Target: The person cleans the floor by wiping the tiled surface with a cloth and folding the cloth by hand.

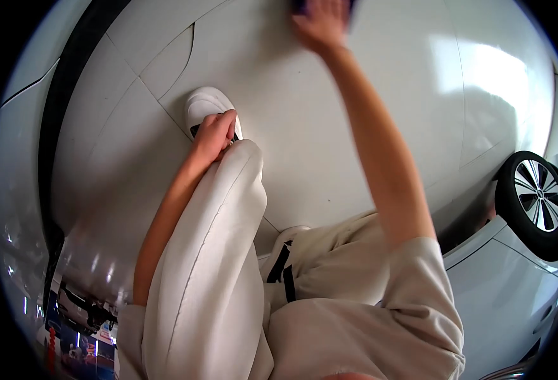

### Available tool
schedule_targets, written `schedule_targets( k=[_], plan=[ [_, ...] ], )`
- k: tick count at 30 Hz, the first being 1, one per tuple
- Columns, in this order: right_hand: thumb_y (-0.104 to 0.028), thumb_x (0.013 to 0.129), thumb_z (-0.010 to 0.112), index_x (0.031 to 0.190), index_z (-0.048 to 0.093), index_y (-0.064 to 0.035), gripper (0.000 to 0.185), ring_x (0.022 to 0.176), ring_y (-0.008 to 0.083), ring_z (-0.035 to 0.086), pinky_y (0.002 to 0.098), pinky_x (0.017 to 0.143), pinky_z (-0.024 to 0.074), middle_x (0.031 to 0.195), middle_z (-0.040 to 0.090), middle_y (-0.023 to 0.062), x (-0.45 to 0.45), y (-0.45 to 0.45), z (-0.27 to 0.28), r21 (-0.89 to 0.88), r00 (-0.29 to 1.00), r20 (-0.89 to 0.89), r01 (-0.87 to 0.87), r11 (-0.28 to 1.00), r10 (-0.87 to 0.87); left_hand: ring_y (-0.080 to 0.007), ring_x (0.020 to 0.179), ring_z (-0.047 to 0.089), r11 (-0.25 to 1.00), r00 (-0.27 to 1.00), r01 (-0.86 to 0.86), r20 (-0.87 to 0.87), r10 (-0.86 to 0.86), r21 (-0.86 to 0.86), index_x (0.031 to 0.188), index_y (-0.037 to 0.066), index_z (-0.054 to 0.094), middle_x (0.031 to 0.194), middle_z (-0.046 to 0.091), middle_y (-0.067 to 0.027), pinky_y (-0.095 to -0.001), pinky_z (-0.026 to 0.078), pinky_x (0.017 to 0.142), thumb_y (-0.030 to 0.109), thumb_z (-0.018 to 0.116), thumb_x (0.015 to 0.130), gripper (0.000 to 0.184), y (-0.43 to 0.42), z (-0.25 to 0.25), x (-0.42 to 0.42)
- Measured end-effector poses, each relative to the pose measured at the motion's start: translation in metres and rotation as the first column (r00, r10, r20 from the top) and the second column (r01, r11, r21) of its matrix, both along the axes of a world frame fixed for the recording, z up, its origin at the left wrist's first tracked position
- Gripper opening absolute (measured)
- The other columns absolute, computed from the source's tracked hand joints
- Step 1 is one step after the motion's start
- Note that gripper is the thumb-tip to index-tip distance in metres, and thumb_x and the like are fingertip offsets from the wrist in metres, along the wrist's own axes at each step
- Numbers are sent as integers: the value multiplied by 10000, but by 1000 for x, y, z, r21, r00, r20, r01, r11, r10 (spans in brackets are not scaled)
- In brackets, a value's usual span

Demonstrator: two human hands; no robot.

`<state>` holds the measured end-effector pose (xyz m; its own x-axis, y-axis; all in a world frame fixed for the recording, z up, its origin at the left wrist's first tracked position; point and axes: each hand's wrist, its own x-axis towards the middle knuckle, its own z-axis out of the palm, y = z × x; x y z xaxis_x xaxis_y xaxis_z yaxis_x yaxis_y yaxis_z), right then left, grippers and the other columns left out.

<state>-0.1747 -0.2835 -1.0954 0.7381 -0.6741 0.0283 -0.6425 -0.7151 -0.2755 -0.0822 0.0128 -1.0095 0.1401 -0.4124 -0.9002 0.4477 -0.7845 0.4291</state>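
My right hand point(323, 26) reaches far out over the pale floor, blurred, at the top edge of the view. It presses on a dark purple cloth point(300, 6), most of which lies under the hand or beyond the frame. My left hand point(214, 134) rests at my bent knee, its fingers curled closed. Whatever is inside those fingers, if anything, is hidden. Just beyond that hand is my white shoe point(206, 103) with black trim, flat on the floor.
Light floor panels point(291, 126) with dark seams spread around me. A car wheel point(538, 195) and a silver-white car body point(513, 285) stand at right. Another glossy pale car body point(19, 190) runs along the left. Signs and equipment point(82, 316) show behind, lower left.
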Motion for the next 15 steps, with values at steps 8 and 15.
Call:
schedule_targets(
  k=[8,15],
  plan=[
    [-457,917,571,1618,282,-60,856,1591,292,137,471,1295,95,1705,237,108,112,104,3,86,980,147,-151,985,137,-91,373,259,999,997,-42,63,42,-8,581,90,435,470,364,3,-308,158,366,293,520,956,435,1,1,-4],
    [-454,982,526,1653,195,-142,812,1598,248,119,436,1305,61,1729,181,58,27,46,1,91,851,9,-524,847,526,-74,383,272,996,997,-47,51,51,-69,597,116,439,475,338,27,-279,165,379,320,539,975,441,15,-13,2]
  ],
)
